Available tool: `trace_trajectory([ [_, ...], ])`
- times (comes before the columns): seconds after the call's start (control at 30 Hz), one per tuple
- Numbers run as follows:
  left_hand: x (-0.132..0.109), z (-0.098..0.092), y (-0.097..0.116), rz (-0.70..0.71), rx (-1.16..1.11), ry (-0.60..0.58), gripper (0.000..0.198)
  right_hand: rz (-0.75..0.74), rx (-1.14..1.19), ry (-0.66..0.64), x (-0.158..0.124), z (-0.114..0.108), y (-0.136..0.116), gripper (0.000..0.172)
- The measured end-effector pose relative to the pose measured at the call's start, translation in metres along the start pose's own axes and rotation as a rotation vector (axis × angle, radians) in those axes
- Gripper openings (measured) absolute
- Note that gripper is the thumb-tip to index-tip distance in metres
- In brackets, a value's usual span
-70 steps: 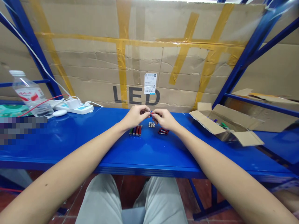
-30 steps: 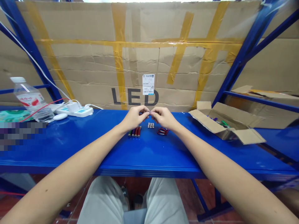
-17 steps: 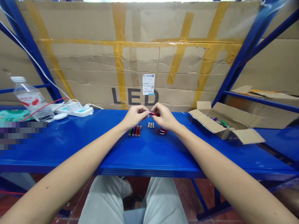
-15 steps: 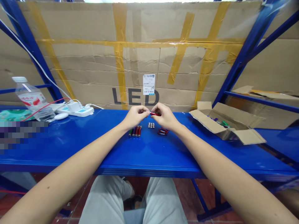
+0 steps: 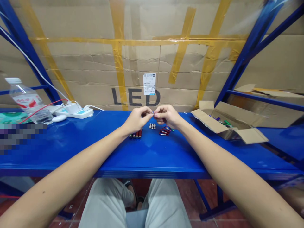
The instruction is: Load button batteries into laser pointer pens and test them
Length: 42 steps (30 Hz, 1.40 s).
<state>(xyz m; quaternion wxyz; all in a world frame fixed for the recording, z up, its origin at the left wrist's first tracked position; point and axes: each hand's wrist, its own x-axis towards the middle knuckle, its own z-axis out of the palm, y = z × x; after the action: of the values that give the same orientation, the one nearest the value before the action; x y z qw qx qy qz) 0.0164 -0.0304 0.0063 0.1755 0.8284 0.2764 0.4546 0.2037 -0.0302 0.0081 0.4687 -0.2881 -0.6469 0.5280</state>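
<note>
My left hand (image 5: 139, 119) is closed, thumb and fingertips pinched together, meeting my right hand (image 5: 167, 116) above the table. Between the fingertips only a sliver of a small red metal tube (image 5: 153, 114) shows; it looks like a mini flashlight body. My right fingers are closed around it, and what the left fingertips pinch is hidden. Below my left wrist several similar tubes (image 5: 137, 134) lie side by side, partly covered. Small silver button cells (image 5: 152, 126) sit in neat rows between the hands. Red and blue carabiners (image 5: 164, 130) lie under my right hand.
An open cardboard box (image 5: 223, 125) with coloured pieces inside stands at the right. To the left are a water bottle (image 5: 28, 103), a white power strip (image 5: 82, 113) with cables, and a white oval object (image 5: 59, 118). A large cardboard sheet (image 5: 95, 72) backs the blue table (image 5: 152, 155).
The red tube, plainly seen in my right fingers before, is now mostly hidden. My right fingers have curled in closer to the left fingertips. The camera view has shifted slightly.
</note>
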Motion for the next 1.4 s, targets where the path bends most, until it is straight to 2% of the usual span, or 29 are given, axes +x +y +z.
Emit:
trace_trajectory([
  [0.1, -0.002, 0.002, 0.002, 0.069, 0.083, 0.002, 0.014, 0.123, 0.137, -0.031, 0.0, -0.003, -0.001, 0.02],
  [0.33, -0.003, 0.005, 0.003, 0.199, 0.212, -0.052, 0.012, 0.396, 0.274, -0.125, 0.002, -0.01, -0.002, 0.017],
  [0.5, -0.004, 0.005, 0.0, 0.293, 0.289, -0.07, 0.013, 0.557, 0.344, -0.101, 0.001, -0.012, -0.004, 0.012],
  [0.6, -0.004, 0.005, -0.004, 0.348, 0.326, -0.066, 0.013, 0.596, 0.407, -0.103, 0.001, -0.014, -0.005, 0.013],
  [0.67, -0.004, 0.007, -0.007, 0.391, 0.35, -0.029, 0.012, 0.593, 0.437, -0.103, 0.002, -0.014, -0.004, 0.014],
  [0.77, -0.003, 0.011, -0.012, 0.472, 0.375, 0.101, 0.012, 0.545, 0.471, -0.079, 0.002, -0.012, -0.005, 0.019],
  [0.9, -0.002, 0.016, -0.014, 0.48, 0.409, 0.235, 0.018, 0.397, 0.493, -0.009, 0.002, -0.003, -0.005, 0.02],
  [1.03, -0.004, 0.017, -0.012, 0.364, 0.469, 0.173, 0.031, 0.232, 0.417, 0.136, 0.003, 0.007, -0.001, 0.012],
  [1.2, -0.005, 0.018, -0.01, 0.244, 0.61, 0.016, 0.073, 0.112, 0.35, 0.227, 0.007, 0.014, 0.006, 0.004],
  [1.27, -0.004, 0.019, -0.01, 0.215, 0.63, -0.013, 0.069, 0.109, 0.334, 0.244, 0.008, 0.018, 0.009, 0.005],
  [1.4, -0.003, 0.017, -0.008, 0.172, 0.54, 0.003, 0.049, 0.111, 0.298, 0.276, 0.009, 0.024, 0.014, 0.009],
])
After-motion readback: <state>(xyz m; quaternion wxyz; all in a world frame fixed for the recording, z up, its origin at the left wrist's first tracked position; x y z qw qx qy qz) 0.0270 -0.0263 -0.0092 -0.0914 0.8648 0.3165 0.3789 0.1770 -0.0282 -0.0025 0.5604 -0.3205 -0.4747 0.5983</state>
